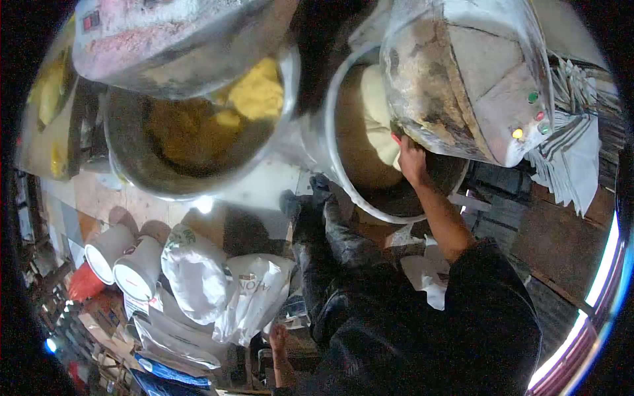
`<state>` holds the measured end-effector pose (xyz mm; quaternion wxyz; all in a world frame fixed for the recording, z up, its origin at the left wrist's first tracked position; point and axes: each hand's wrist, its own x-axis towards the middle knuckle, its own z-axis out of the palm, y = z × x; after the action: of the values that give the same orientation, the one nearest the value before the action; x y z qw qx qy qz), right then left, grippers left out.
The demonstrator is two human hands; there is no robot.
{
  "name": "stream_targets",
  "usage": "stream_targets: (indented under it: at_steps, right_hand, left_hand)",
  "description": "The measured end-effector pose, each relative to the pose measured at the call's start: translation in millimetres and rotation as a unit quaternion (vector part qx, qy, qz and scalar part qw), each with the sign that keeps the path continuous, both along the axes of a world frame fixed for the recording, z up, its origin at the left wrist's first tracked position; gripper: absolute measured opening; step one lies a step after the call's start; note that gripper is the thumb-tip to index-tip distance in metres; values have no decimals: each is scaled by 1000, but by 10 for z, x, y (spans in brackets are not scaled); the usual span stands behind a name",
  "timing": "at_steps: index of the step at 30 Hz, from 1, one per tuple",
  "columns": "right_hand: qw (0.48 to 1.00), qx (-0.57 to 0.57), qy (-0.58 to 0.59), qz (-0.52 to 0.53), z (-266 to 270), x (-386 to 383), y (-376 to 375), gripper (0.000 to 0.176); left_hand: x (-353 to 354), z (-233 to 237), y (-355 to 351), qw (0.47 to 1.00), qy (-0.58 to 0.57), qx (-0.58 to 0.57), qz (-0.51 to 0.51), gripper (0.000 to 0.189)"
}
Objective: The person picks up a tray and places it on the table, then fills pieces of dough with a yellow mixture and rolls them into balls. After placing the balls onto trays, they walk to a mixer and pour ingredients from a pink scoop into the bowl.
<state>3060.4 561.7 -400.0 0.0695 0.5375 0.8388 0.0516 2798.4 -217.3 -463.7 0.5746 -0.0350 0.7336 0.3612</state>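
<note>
My right hand (411, 160) reaches over the near rim of the right mixing bowl (335, 142), closed around a small red-handled tool (396, 139). The red part shows at my fingertips, right at the pale dough (378, 112); the rest of the tool is hidden. This smooth dough hangs along the bowl's inside under the mixer head (456, 79). Low in the view, my left hand (279, 338) is beside the white sacks, its fingers curled; whatever may be inside it is hidden.
A second mixing bowl (198, 193) on the left holds yellow dough (257, 92) beneath another mixer head (185, 46). White buckets (137, 267) and an open white sack (254, 297) stand on the floor. A stack of sacks (571, 138) hangs at the right.
</note>
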Motion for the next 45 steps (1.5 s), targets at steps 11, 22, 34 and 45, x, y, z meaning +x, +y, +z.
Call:
stream_targets:
  at_steps: [11,22,34,45]
  right_hand:
    - [926,-154,314,-140,78,-450,-346,34]
    - [-127,-45,969,-206,-2043,148,635,43]
    - [218,-365,795,-433,1473,405,-1235,10]
    - [829,282,478,75,3978,0,7,32]
  left_hand:
    - [-35,370,539,992,-31,-118,2,31]
    - [82,706,273,990,-52,-130,3,27]
    - [-966,996,2338,997,-7,-69,-42,20]
    - [-1821,243,3895,983,15,164,-80,33]
